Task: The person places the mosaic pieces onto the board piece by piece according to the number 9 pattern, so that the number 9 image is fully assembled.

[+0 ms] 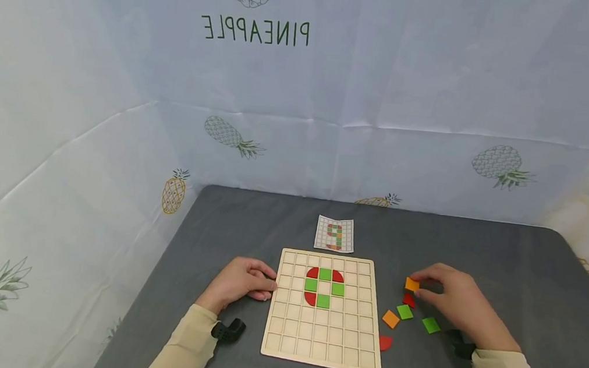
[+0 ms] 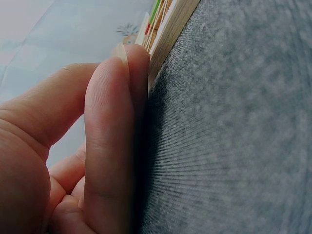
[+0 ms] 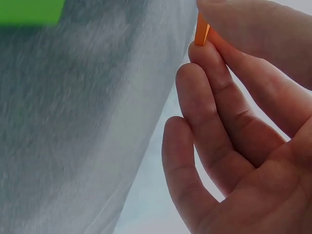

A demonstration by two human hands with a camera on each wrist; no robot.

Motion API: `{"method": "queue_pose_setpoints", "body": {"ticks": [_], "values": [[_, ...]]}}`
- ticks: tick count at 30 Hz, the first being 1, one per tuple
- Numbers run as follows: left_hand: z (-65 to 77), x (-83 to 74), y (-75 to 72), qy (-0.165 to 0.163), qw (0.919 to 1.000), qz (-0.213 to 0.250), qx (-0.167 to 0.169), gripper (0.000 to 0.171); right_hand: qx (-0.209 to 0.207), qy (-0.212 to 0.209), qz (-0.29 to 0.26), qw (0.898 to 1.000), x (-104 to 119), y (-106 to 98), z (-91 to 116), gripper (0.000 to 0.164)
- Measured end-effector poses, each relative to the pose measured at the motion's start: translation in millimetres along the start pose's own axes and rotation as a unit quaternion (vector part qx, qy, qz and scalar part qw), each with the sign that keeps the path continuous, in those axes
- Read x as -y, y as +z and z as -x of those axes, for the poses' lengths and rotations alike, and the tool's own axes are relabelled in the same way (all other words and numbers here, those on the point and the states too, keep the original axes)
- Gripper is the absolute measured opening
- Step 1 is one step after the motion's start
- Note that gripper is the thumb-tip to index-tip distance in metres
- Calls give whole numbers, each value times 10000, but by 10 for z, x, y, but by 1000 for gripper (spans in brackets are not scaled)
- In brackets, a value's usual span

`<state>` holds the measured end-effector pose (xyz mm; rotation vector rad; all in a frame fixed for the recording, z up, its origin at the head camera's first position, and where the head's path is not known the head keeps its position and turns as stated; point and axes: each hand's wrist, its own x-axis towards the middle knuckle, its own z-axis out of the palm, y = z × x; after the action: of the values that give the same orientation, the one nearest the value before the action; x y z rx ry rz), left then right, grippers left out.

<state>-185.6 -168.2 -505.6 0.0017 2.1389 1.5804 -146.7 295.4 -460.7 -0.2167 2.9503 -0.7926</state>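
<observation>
My right hand pinches an orange square tile between thumb and fingers, right of the board. The right wrist view shows this orange tile edge-on at the fingertips. At the left, my left hand touches the side edge of a wooden grid board with its fingertips, the fingers loosely bent. In the left wrist view the thumb and a finger meet beside the board's edge. Green squares and red quarter-round pieces form a ring in the upper grid.
Beneath the right hand lie a red piece, green squares and another orange square. A red rounded piece touches the board's right side. Behind the board is a printed pattern card on the grey tablecloth.
</observation>
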Motion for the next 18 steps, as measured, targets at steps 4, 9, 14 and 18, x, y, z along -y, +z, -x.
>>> {"method": "queue_pose_setpoints", "body": {"ticks": [4,9,14,18], "values": [[13,5,-21,-24,10000,14,-5,33,61,-81,-73,9999,100,63,-24,28],[38,22,-32,-68,9999,78,53,33,240,-145,-173,9995,225,161,-32,27],[42,17,-25,-68,9998,143,85,33,278,-203,-251,9991,342,252,-32,26],[21,-8,-13,10,9999,82,61,33,352,-138,-297,9988,465,300,-75,26]]}}
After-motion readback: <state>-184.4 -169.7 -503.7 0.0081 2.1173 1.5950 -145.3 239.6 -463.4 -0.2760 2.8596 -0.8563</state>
